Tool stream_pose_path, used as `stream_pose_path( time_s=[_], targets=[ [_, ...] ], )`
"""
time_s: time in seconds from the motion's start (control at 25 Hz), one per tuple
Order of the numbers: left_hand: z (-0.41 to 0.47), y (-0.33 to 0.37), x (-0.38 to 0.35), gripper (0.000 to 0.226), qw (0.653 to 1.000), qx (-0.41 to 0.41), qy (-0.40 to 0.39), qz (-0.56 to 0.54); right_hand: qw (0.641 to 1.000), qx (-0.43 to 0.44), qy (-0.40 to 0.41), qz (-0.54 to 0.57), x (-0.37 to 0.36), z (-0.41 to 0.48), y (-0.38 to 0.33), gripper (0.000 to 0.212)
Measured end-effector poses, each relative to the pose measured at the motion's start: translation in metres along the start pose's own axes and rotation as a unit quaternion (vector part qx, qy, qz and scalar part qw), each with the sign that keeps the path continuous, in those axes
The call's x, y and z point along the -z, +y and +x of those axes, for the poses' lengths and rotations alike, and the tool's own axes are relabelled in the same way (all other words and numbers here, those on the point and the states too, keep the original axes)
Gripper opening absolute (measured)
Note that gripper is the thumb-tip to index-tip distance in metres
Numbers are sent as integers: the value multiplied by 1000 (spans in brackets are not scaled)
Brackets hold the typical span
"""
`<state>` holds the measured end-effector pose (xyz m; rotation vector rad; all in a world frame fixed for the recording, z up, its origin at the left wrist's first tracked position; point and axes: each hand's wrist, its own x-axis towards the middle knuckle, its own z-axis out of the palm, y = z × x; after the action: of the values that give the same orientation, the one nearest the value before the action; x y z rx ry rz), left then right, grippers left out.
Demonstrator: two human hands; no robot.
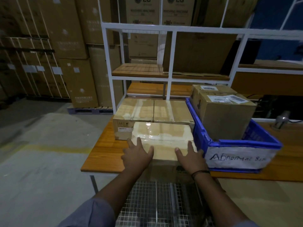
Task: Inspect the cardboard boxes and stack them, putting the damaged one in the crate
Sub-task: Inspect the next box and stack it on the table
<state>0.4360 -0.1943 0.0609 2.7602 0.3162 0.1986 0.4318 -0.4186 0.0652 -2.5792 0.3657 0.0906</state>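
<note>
Below our forearms lies a wire mesh [157,207] surface, and just beyond it the near box [164,136] sits at the front edge of the wooden table [101,158]. Our left hand [137,154] lies flat over its left end and our right hand [190,157] over its right end. Both have fingers straight and spread, pressing on the taped top rather than curling round anything. The box's long axis runs across us, left to right, so the hands bracket it end to end. Its tape looks wrinkled and a thin crack line shows on top, though we cannot tell if that counts as damage. Behind it, touching, stand two taped boxes [134,110] side by side. The blue crate [246,142], already holding two labelled boxes [227,115], stands just beside the box's right end, so our right hand is the nearer one. We judge a rejected box goes right, a sound one straight back.
</note>
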Motion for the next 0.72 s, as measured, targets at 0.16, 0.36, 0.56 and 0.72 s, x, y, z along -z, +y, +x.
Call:
stream_pose_path(
  time_s=[0.16,0.36,0.56,0.72],
  targets=[
    [7,-8,27,78,984,-54,101,-138,996,33,55,68,29,7,1,83],
    [37,2,72,78,946,-132,158,-249,976,114,168,78,63,26,-28,81],
    [49,12,58,80,977,-186,93,38,967,123,208,-80,56,26,-50,69],
    [62,9,57,78,980,-177,68,57,958,188,148,-156,37,26,-76,78]
  ],
)
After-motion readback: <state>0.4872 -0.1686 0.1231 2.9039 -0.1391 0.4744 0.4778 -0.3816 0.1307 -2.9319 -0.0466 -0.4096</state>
